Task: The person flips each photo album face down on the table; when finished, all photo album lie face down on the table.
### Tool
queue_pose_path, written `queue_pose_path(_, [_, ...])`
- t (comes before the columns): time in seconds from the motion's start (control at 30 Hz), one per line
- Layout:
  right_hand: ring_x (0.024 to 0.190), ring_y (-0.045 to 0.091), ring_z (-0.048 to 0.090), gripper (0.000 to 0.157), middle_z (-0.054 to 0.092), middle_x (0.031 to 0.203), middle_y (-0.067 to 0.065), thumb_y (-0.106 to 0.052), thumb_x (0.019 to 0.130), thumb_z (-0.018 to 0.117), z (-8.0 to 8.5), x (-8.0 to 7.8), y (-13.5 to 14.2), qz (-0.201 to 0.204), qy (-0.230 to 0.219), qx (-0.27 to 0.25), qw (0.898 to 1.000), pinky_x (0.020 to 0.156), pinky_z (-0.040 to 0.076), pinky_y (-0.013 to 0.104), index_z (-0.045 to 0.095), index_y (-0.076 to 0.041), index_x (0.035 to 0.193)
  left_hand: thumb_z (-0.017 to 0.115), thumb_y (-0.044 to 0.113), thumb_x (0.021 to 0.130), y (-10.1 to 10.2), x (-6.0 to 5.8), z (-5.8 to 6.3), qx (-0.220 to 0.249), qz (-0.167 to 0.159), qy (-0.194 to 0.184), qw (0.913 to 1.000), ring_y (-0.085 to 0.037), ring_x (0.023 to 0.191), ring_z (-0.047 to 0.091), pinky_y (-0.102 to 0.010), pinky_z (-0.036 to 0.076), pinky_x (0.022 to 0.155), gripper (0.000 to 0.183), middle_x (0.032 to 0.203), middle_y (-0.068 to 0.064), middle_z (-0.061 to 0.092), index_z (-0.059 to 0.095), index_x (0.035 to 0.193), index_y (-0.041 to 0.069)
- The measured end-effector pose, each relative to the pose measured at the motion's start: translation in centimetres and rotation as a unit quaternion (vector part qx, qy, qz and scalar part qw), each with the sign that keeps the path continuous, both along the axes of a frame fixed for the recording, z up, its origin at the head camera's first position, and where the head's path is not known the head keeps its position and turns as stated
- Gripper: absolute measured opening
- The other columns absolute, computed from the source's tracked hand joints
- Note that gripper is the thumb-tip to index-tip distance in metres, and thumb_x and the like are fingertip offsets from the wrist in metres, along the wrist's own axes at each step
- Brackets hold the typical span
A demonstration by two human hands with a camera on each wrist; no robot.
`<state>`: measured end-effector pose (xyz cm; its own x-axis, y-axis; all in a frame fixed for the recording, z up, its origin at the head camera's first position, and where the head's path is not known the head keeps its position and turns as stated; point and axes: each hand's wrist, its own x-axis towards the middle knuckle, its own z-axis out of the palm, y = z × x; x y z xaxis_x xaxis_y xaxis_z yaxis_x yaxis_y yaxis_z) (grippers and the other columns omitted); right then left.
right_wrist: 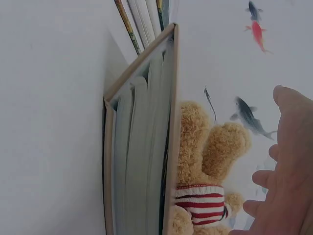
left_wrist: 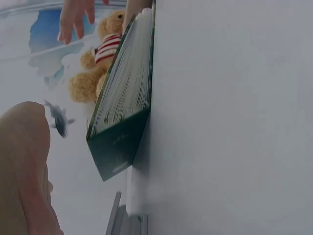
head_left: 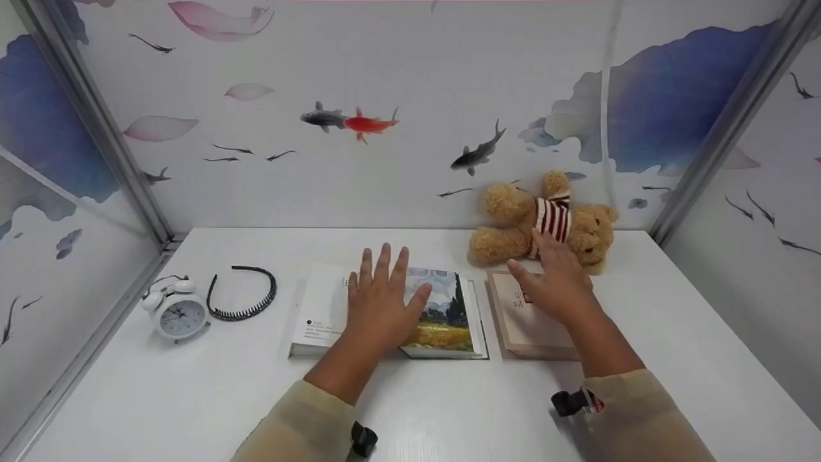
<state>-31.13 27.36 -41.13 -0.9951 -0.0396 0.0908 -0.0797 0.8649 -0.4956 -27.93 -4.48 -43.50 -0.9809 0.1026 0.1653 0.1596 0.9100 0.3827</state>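
The left hand (head_left: 388, 314) is hovering over the painted book (head_left: 442, 311), fingers straight and spread, while the right hand (head_left: 557, 282) is spreading likewise above the tan book (head_left: 526, 333); neither is gripping anything, and the wrist views are showing air beneath both. The books are lying side by side on the table (head_left: 192, 410), just apart. Good handling is probably calling for level palms and contact near the middle of each cover, since a shove at an edge could be sending a book sliding on that smooth surface; the right fingers are also needing clearance from the bear (head_left: 553, 218) behind. The painted book is showing a glossy-looking landscape and densely layered pages; the tan one is looking boxy and matte, its page block splitting into thick bundles. The bear is sprawling, all curly golden plush and striped knit.
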Motion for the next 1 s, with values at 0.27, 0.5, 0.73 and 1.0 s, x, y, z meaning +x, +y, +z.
queue_pose_path(0.27, [0.164,0.056,0.007,0.1,0.004,0.181,0.019,-0.084,0.099,0.039,0.3,0.4,2.8,0.015,-0.034,-0.072,0.997,0.123,0.014,0.084,0.001,-0.029,0.174,0.031,0.073,0.107,4.3,1.2,-0.3,0.049,-0.075,-0.025,0.9956,-0.034,0.171,-0.003,-0.063,0.013,0.136,0.082,0.184,-0.004,0.007,0.01,0.174,0.03])
queue_pose_path(0.5, [0.163,0.056,0.011,0.102,0.004,0.182,0.017,-0.084,0.099,0.042,-0.3,0.9,4.5,0.005,-0.07,-0.138,0.988,0.122,0.019,0.084,0.0,-0.029,0.174,0.03,0.073,0.108,8.7,2.1,-0.6,0.097,-0.119,-0.038,0.9874,-0.033,0.171,0.003,-0.061,0.019,0.136,0.08,0.183,-0.003,0.014,0.015,0.174,0.03])
queue_pose_path(0.73, [0.165,0.052,0.016,0.105,0.011,0.182,0.013,-0.085,0.097,0.044,-0.1,1.1,5.1,-0.002,-0.088,-0.16,0.983,0.121,0.029,0.08,-0.004,-0.031,0.174,0.03,0.071,0.109,12.0,2.2,-0.3,0.158,-0.129,-0.049,0.9777,-0.033,0.17,0.007,-0.06,0.02,0.135,0.08,0.181,-0.003,0.021,0.02,0.173,0.025])
queue_pose_path(1.0, [0.161,0.055,0.022,0.101,0.016,0.18,0.021,-0.082,0.099,0.043,-0.6,1.0,5.5,0.005,-0.101,-0.166,0.981,0.12,0.033,0.078,-0.004,-0.032,0.174,0.035,0.069,0.109,14.0,2.6,-1.0,0.261,-0.133,-0.08,0.9527,-0.038,0.168,0.016,-0.062,0.023,0.134,0.078,0.178,-0.01,0.028,0.028,0.171,0.022])
